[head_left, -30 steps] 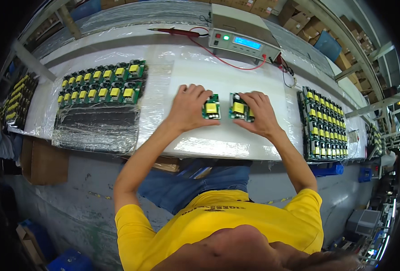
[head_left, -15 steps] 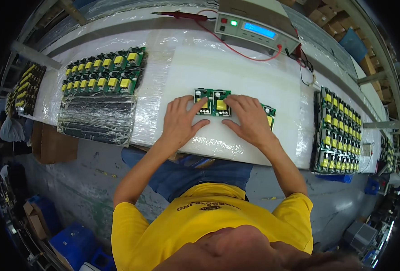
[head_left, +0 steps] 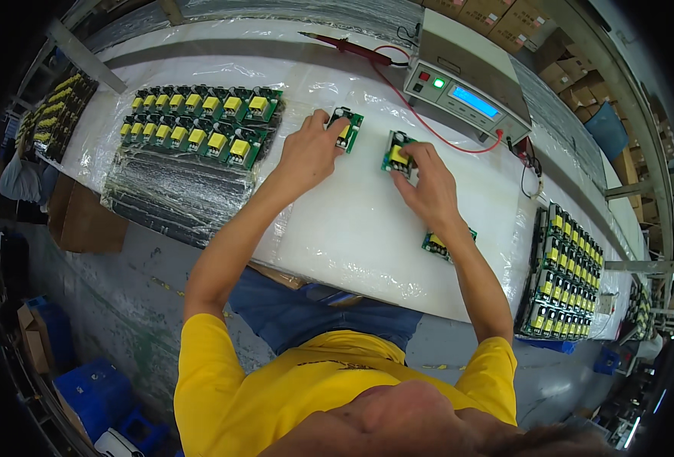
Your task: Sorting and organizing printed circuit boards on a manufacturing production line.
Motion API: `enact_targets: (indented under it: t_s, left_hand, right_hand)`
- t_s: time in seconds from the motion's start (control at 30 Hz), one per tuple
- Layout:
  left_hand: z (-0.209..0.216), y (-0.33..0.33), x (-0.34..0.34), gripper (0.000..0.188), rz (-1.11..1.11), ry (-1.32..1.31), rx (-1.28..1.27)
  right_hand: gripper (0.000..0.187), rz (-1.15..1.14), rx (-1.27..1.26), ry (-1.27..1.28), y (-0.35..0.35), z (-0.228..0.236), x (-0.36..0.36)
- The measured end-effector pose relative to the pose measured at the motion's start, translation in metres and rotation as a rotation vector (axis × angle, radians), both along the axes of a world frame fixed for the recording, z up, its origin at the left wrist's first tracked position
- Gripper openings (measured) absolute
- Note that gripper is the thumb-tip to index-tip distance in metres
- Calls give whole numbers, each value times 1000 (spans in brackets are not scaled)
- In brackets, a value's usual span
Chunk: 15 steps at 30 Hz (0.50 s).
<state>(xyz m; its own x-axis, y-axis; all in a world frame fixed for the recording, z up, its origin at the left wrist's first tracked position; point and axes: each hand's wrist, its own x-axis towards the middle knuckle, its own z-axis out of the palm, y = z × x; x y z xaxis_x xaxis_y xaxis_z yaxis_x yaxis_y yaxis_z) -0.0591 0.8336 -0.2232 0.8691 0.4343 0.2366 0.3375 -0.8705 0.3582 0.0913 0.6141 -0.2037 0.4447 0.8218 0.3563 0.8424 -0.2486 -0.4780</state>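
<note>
My left hand is closed around the near left side of a green circuit board with a yellow transformer, and its fingers partly cover the board. To the right, my right hand grips a second circuit board of the same kind between thumb and fingers. The two boards are apart, over the white work surface. Partly hidden under my right wrist lies a third circuit board.
Two rows of similar boards sit on a wrapped dark panel at left. A tray of boards stands at right. Behind are a tester with a blue screen, its red cable and a red probe.
The two boards, side by side before, have been separated. My left hand has moved left and away with one; my right hand holds the other farther right. The view has turned somewhat.
</note>
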Motion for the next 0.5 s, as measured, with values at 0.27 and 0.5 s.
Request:
enact_targets:
  t_s: [0.27,0.5]
  left_hand:
    - [-8,15,38,54,17,71,-22]
    - [-17,20,36,49,-19,-8,-15]
  right_hand:
    - [35,-23,-82,-49,65,-21,25]
    - [34,-24,-128,-45,72,-26,27]
